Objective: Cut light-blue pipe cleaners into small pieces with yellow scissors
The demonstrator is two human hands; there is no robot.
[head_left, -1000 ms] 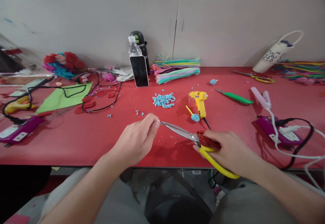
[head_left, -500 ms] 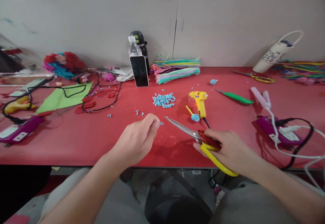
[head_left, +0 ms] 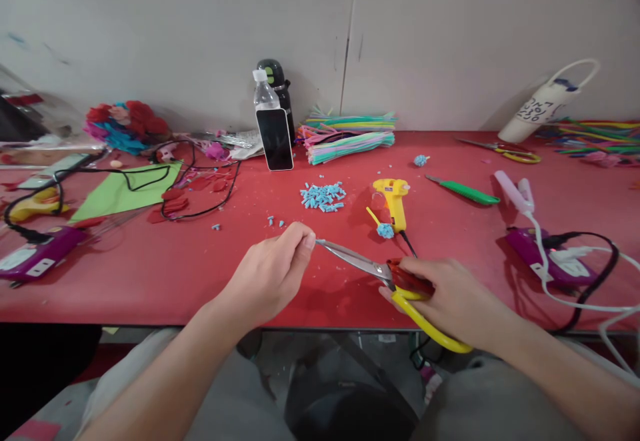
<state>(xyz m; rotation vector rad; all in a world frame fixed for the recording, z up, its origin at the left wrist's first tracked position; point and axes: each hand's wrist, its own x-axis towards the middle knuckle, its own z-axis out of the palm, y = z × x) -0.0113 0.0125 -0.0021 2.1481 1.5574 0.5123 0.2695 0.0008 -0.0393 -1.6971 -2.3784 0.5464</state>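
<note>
Between the thumb and forefinger of my left hand (head_left: 273,271) is pinched a thin blue strip (head_left: 319,242); only its tip shows past the fingers, so its kind is unclear. My right hand (head_left: 445,298) is wrapped round the handles of scissors (head_left: 357,261) with one red and one yellow loop. Their blade tips point left and meet the strip's end. Beyond my hands lies a pile of small blue cut pieces (head_left: 323,196). A yellow glue gun (head_left: 395,201) stands right of the pile, with a blue cluster on a yellow stick (head_left: 385,230) beside it.
A green-handled knife (head_left: 467,192), a second blue cluster (head_left: 421,160) and purple power strips (head_left: 545,264) lie on the red table (head_left: 175,274). Behind stand a phone (head_left: 275,140), a bottle (head_left: 265,93) and bundles of pipe cleaners (head_left: 350,138). Black cords cross green paper (head_left: 123,194) at left.
The scissors' tips have moved slightly left and closed in on the blue strip, the blades now nearer together. My left hand has stayed almost still.
</note>
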